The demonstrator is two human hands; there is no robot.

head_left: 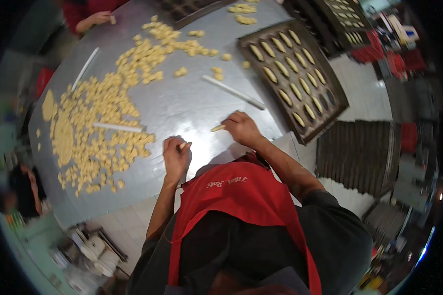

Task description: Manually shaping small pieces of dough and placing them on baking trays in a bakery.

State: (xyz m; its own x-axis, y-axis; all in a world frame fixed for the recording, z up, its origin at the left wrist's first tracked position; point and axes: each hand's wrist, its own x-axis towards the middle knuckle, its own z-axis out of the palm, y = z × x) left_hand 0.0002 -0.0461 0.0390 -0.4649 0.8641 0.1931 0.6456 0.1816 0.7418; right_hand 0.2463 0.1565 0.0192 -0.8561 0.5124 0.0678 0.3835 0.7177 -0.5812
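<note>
Both my hands are over the near edge of a metal table (182,105). My left hand (176,156) has its fingers closed on a short dough piece (183,145) that pokes out between them. To its right, my right hand (242,129) pinches a slim dough roll (217,128), which points left toward the other hand. Many small pale yellow dough lumps (103,108) spread across the left side of the table. Right of my right hand stands a dark baking tray (328,124) with rows of long dough rolls in its hollows; a couple of hollows at its right show no dough.
White rolling pins lie beyond my right hand (234,92), among the lumps (118,127) and farther left (85,69). A flat dough sheet (64,135) lies at far left. A co-worker's hand (102,17) holds a small piece. Stacked dark trays (357,155) stand at right.
</note>
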